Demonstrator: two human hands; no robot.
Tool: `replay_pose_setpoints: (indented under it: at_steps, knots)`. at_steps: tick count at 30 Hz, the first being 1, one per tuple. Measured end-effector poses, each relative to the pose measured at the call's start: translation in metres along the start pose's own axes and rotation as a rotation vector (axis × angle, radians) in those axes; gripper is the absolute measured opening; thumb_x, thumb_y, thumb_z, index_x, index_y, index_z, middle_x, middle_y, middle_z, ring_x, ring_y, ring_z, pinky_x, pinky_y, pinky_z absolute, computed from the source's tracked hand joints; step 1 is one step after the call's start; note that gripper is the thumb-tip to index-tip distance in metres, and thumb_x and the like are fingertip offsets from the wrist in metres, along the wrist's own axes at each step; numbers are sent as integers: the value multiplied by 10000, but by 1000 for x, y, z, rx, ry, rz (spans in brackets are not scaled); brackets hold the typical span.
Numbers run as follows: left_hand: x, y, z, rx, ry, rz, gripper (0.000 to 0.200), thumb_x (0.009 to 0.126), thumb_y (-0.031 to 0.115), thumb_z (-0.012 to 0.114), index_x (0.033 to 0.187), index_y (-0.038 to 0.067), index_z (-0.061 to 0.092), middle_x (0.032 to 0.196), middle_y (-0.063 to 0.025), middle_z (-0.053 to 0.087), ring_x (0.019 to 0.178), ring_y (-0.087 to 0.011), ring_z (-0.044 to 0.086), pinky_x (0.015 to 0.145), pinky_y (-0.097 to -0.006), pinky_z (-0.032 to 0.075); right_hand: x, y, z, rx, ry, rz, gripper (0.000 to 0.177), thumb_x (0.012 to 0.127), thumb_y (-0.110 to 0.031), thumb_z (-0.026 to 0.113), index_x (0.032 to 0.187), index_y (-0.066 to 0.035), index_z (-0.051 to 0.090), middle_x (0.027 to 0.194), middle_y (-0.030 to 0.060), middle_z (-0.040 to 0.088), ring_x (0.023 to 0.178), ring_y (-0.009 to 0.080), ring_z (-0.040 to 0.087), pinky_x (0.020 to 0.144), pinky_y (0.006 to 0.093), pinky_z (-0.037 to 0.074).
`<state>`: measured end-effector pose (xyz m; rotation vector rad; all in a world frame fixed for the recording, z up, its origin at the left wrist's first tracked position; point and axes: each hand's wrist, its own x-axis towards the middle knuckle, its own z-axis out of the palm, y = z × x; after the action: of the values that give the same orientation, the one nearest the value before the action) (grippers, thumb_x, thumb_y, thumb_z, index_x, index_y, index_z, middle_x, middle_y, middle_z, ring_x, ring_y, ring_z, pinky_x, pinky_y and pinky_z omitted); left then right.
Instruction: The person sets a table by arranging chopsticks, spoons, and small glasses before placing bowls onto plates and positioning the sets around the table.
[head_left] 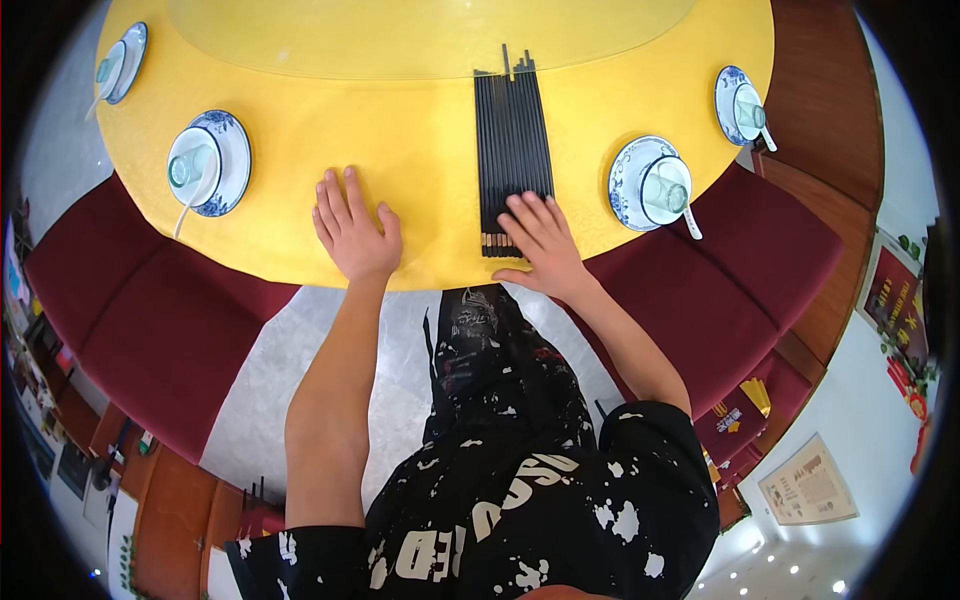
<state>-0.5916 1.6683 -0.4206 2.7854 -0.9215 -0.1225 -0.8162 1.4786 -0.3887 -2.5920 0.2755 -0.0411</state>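
Black chopsticks [513, 140] lie side by side in a flat row on the yellow table [430, 130], their banded ends toward me near the front edge. One chopstick sticks out farther than the others at the far end. My right hand [541, 245] rests over the lower right part of the row, fingers spread, touching the chopsticks. To the left, my left hand [358, 228] lies flat on the table with its fingers apart and nothing in it.
Place settings with blue-patterned plates, bowls and glasses stand at the near left [233, 165], far left [134, 62], near right [628, 190] and far right [728, 92]. Dark red chairs [160, 320] [710, 260] flank me. A clear turntable edge [430, 79] crosses the table beyond.
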Motion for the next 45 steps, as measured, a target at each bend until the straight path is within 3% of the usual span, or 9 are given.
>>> replay_pose_setpoints:
  at_steps: [2,5,6,9,18,24,30,39,45]
  knots:
    - [-2,-1,1,1,5,1,683,907,333,479,1539,130,314,1607,-136,252,1485,-316,214,1201,-485,148,-9,8,-13,64,26,109,932,664,-526,809,1445,-146,472,1565,132,346,1456,353,288,1175,530,223]
    - [-2,-1,0,-3,14,16,684,906,331,483,1537,129,317,1605,-137,254,1485,-315,213,1201,-487,148,-15,27,-22,2,-25,97,990,608,-541,833,1458,-193,465,1582,154,301,1461,390,257,1178,529,220]
    - [-1,-1,0,1,8,8,683,905,330,483,1536,127,319,1605,-138,254,1485,-315,215,1200,-488,149,-13,29,-25,1,-91,99,949,625,-534,823,1454,-231,474,1591,159,277,1462,408,242,1177,536,218]
    - [0,1,-1,7,7,4,680,905,326,484,1533,123,324,1603,-141,257,1481,-317,223,1198,-493,154,-7,30,-28,-49,-88,20,871,626,-502,832,1389,-194,544,1564,169,325,1441,404,289,1152,551,250]
    - [-2,1,0,12,38,16,667,901,318,488,1520,112,350,1591,-151,284,1472,-328,249,1187,-496,181,-2,32,-27,-62,-36,13,761,670,-455,813,1357,-254,554,1541,69,385,1406,346,357,1119,533,314]
    - [-3,1,0,26,44,23,663,900,313,483,1516,104,354,1590,-151,289,1469,-324,259,1186,-484,187,-12,35,-17,-67,16,-90,716,697,-437,806,1337,-218,571,1530,68,400,1408,330,360,1123,513,316]
    - [-3,1,1,34,42,29,663,907,320,471,1521,101,347,1594,-153,282,1473,-321,251,1192,-478,178,-5,25,-26,-52,2,-9,643,709,-405,810,1280,-192,608,1510,65,425,1402,314,379,1120,496,332]
    - [-3,1,0,20,29,34,667,930,326,464,1535,89,310,1602,-158,254,1484,-327,211,1197,-477,143,-21,31,-4,-109,128,-152,570,730,-327,808,1231,-130,622,1447,79,492,1365,322,430,1086,471,395]
    - [-3,0,0,20,40,41,668,923,324,475,1530,92,323,1599,-157,264,1479,-325,227,1194,-476,156,-24,33,-22,51,116,50,698,714,-334,820,1329,-120,567,1489,127,445,1365,354,423,1091,464,397]
